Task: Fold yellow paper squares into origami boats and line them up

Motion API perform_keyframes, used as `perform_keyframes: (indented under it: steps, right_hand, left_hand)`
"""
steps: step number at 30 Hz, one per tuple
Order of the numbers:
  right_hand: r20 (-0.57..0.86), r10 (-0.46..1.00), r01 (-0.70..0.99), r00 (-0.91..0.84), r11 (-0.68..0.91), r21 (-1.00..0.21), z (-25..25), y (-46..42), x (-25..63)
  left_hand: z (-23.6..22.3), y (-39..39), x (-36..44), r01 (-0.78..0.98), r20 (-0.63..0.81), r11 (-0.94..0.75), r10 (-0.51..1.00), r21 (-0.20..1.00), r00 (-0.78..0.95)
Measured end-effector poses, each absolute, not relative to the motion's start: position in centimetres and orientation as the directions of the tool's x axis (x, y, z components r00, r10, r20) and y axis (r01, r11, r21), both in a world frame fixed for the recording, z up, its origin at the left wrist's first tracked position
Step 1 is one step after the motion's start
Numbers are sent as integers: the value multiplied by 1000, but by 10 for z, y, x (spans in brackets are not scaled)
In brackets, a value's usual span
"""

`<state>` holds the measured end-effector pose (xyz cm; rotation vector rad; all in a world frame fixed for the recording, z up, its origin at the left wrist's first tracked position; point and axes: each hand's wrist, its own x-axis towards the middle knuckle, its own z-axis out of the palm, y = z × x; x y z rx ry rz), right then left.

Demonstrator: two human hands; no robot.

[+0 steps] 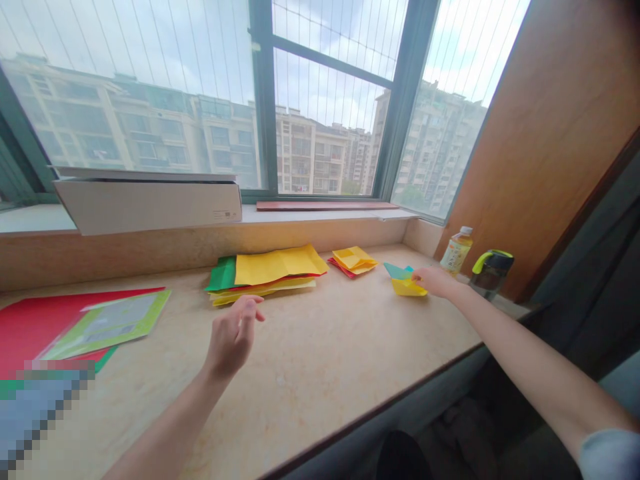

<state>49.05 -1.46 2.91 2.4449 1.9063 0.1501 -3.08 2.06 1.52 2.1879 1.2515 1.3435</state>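
My right hand (436,281) reaches to the far right of the counter, its fingers pinched on a teal piece of folded paper (399,271). Just below it, touching or overlapping, is a yellow folded paper (407,287) with a boat-like shape. My left hand (234,335) hovers over the counter with loosely bent fingers and nothing in them. Beyond it lies a stack of creased paper sheets (280,264) in yellow, green and red. Between the stack and my right hand sits a small pile of folded paper squares (354,259), yellow over red.
Behind my right hand stand a drink bottle (456,252) and a dark cup with a lime handle (493,273). Red paper (45,320) and a green plastic packet (113,323) lie at left. A white box (150,205) rests on the sill. The counter's front edge (370,407) runs diagonally.
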Motion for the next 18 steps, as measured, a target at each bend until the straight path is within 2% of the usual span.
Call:
perform_keyframes:
  steps: [8,18]
  right_hand:
    - [48,951,943,304,-308,128,32,-15,518]
    - [88,947,949,308,-312,45,38,15,517]
  left_hand:
    - [12,23,-33,553,579,-596,782,583,232]
    - [9,28,-36,576,574,-584,787,571,228]
